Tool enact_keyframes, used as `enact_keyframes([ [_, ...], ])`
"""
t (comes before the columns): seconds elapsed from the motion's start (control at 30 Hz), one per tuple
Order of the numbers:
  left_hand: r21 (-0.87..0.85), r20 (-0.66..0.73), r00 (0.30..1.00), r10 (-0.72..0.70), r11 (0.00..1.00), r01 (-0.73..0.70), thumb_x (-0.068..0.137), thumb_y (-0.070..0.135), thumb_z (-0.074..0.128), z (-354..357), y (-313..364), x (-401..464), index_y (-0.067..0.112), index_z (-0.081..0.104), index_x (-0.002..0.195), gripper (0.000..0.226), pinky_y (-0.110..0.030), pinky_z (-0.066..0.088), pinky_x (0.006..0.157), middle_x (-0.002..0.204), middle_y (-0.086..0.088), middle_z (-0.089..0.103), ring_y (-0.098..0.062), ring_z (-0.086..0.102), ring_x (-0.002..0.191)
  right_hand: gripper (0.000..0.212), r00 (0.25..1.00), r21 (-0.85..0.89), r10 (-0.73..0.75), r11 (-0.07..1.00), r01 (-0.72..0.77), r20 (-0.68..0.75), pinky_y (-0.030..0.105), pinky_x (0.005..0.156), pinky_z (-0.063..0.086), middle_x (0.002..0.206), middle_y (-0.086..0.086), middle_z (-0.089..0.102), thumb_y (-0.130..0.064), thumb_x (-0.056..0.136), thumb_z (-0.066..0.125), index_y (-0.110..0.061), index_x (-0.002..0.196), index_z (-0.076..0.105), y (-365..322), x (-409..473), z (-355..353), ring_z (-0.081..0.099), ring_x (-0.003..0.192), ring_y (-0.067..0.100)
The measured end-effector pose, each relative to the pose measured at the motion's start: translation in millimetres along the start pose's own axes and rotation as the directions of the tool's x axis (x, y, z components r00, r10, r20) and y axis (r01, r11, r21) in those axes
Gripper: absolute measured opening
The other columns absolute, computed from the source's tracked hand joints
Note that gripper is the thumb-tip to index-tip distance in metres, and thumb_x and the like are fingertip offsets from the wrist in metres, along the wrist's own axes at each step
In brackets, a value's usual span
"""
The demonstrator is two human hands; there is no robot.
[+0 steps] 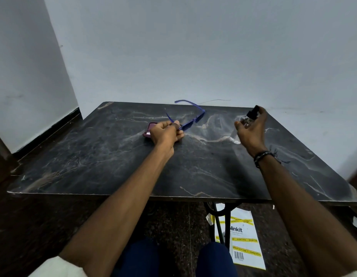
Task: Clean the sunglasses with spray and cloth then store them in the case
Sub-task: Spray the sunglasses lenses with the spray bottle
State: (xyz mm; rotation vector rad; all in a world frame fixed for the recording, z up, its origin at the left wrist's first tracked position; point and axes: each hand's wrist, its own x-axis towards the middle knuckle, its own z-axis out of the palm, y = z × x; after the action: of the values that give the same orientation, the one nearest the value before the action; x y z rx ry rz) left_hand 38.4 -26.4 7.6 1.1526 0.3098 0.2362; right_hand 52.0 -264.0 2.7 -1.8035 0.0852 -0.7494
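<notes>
My left hand (pixel 166 133) grips the blue-framed sunglasses (pixel 190 121) at one corner and holds them just above the dark marble table (pixel 93 152). Their arms are unfolded and point away from me. My right hand (pixel 252 129) is closed around a small clear spray bottle (pixel 251 114) with a black cap, held to the right of the glasses with its top turned toward them. A maroon case (pixel 148 129) lies on the table behind my left hand, partly hidden by it. I see no cloth.
The table stands against a pale wall, in a corner on the left. On the floor under its front right edge lies a white printed bag (pixel 243 240) beside the black metal table leg (pixel 218 222). My knees show at the bottom.
</notes>
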Motion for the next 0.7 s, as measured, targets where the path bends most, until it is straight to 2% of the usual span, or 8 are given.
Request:
enact_keyframes([
  [0.1,-0.011,-0.017,1.0,-0.002,1.0,0.002,0.083,0.002,0.071,-1,3,2,0.011,0.055,0.111,0.034,-0.038,0.06,0.06,0.083,-0.016,0.068,-0.017,0.061,0.053,0.072,1.0,-0.017,-0.003,1.0,0.003,-0.024,0.025,0.082,0.05,0.117,0.005,0.055,-0.008,0.082,0.073,-0.017,0.138,0.029,8,12,-10,0.062,0.093,0.014],
  [0.17,-0.003,-0.023,1.0,0.009,1.0,-0.009,0.083,0.0,0.069,0,2,3,0.015,0.054,0.111,0.036,-0.04,0.06,0.063,0.081,-0.014,0.066,-0.017,0.06,0.054,0.071,0.999,-0.038,-0.026,0.999,0.025,-0.027,0.024,0.083,0.051,0.123,0.008,0.055,-0.01,0.08,0.076,-0.016,0.136,0.032,13,18,-14,0.064,0.1,0.019],
  [0.3,0.0,0.049,0.998,-0.048,0.999,0.048,0.086,0.001,0.065,-1,0,8,0.011,0.061,0.105,0.022,-0.041,0.061,0.068,0.079,-0.012,0.066,-0.017,0.061,0.057,0.07,0.999,-0.086,-0.041,0.996,0.038,-0.026,0.018,0.08,0.049,0.123,0.006,0.055,-0.011,0.078,0.079,-0.014,0.135,0.037,17,24,-15,0.063,0.103,0.018],
  [0.4,-0.002,0.127,0.988,-0.085,0.996,0.086,0.09,0.003,0.062,0,-1,8,0.008,0.063,0.094,0.007,-0.036,0.061,0.067,0.075,-0.01,0.064,-0.016,0.06,0.057,0.073,1.0,-0.107,-0.02,0.994,0.02,0.001,0.033,0.091,0.054,0.122,0.005,0.057,-0.01,0.076,0.081,-0.014,0.135,0.039,26,26,-14,0.063,0.104,0.019],
  [0.5,-0.023,0.161,0.981,-0.108,0.993,0.113,0.091,0.004,0.061,1,1,10,0.009,0.061,0.088,0.005,-0.033,0.061,0.061,0.07,-0.009,0.061,-0.016,0.057,0.056,0.07,0.999,-0.18,-0.015,0.983,0.02,0.029,0.041,0.094,0.053,0.119,0.003,0.059,-0.012,0.076,0.081,-0.017,0.132,0.04,35,22,-9,0.063,0.106,0.022],
  [0.7,-0.104,0.19,0.963,-0.191,0.971,0.213,0.09,0.004,0.062,0,4,14,0.007,0.06,0.084,0.007,-0.03,0.058,0.052,0.065,-0.008,0.057,-0.013,0.055,0.049,0.07,0.999,-0.236,-0.044,0.97,0.05,0.031,0.037,0.097,0.048,0.125,0.008,0.058,-0.015,0.074,0.083,-0.014,0.131,0.042,38,18,-4,0.057,0.11,0.02],
])
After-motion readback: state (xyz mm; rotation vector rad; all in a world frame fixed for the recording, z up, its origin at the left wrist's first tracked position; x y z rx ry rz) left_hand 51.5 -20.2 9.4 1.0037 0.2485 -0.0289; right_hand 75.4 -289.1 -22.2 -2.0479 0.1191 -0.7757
